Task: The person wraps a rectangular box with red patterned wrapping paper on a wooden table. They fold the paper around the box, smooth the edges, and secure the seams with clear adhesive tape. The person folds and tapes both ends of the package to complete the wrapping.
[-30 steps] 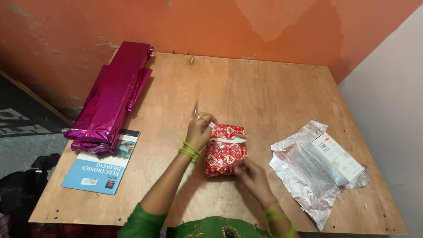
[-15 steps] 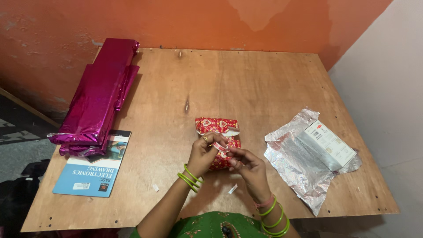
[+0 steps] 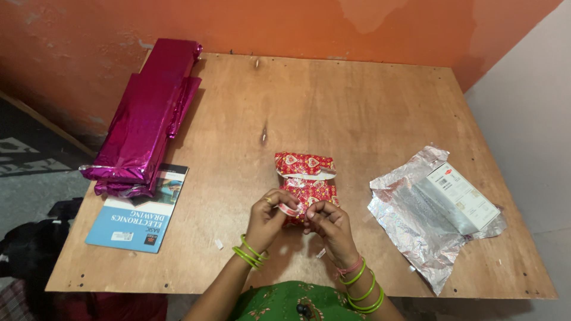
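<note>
Both hands meet at the near end of a small parcel in red patterned wrapping, which lies on the wooden desk close to the front edge. The left hand has its grip pinched shut on a small roll of tape, thumb and forefinger closed on its rim; how much of the roll there is cannot be made out, since the fingers cover most of it. The right hand curls its fingertips together just beside that roll, touching the parcel's near edge; whether it pinches a loose tape end or the paper itself is too small to tell. The hands hide the parcel's near end, while its far end beyond the grip shows a folded flap with a pale strip across it.

Off to the right of the grip, well apart, a white carton rests on a crumpled sheet of silver foil wrap. Far to the left lie folded sheets of magenta foil, overlapping the top of a blue book. A dark bundle on the floor is cut off at the frame's left edge.
</note>
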